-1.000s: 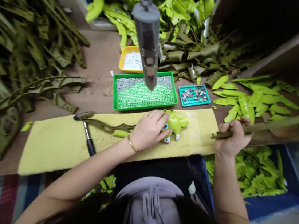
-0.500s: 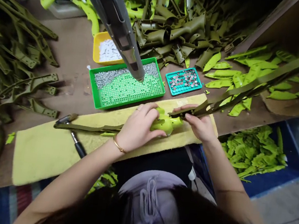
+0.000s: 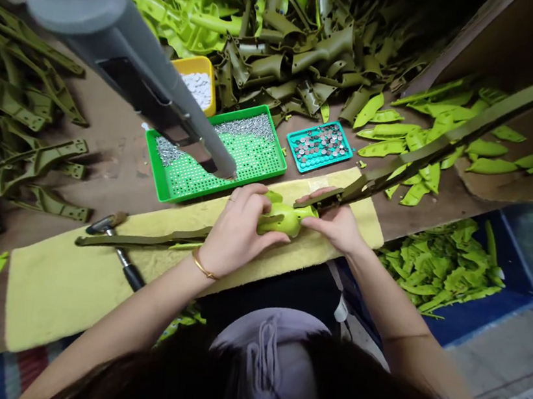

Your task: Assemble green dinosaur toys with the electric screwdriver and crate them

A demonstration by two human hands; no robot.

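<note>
My left hand wraps round a lime-green plastic body held just over a yellow cloth. A long olive plastic strip meets the body's right end and rises far to the upper right. My right hand grips the strip at this joint, its thumb against the green end. Another olive strip reaches left from under my left wrist; whether it joins the body is hidden. It crosses a hammer with a black handle. A grey electric screwdriver hangs tip-down just beyond my left hand.
Behind the cloth stand a green tray of screws, a teal tray of small round metal pieces and a yellow bin of white pieces. Olive parts pile up at left. A blue crate holds green scraps at lower right.
My right thumb has shifted off the olive strip onto the green body's end. The screwdriver hangs lower and farther left in view. The whole scene has slid slightly left.
</note>
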